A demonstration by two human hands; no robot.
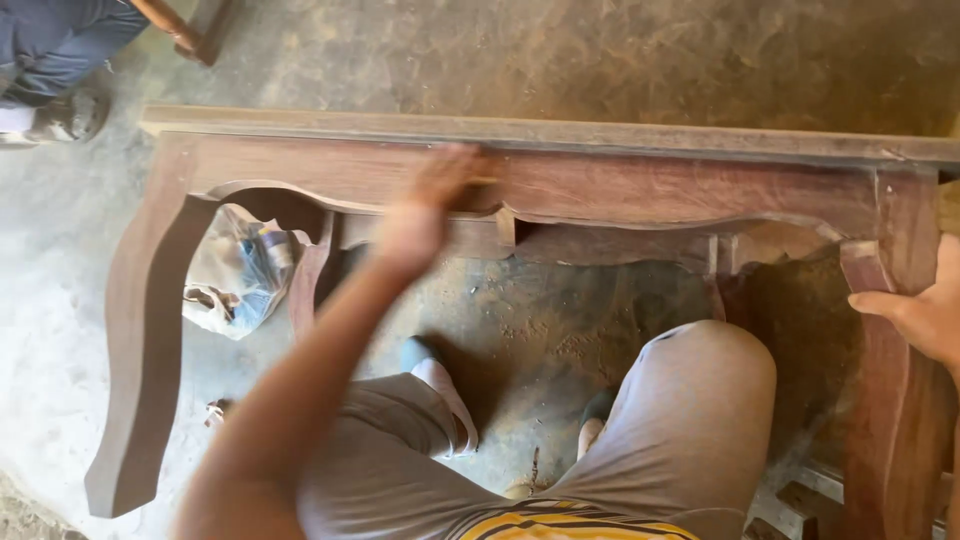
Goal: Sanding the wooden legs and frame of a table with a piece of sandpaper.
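The left hand is blurred against the scalloped front rail of the dark reddish-brown wooden table frame, which lies on its side on the dusty concrete floor; whether its fingers are flat or curled around something I cannot tell. The right hand is cut off by the picture's right edge, its fingers curled round the frame's right curved leg, gripping it. Two curved legs show fully in front, the left curved leg and the right one, while parts of two more sit behind the rail, partly hidden. Two feet in sandals rest on the floor between the person's knees. A crumpled pale plastic bag with blue and brown patches lies behind the left leg. Another person's jeans-clad leg is cut off at the top left corner.
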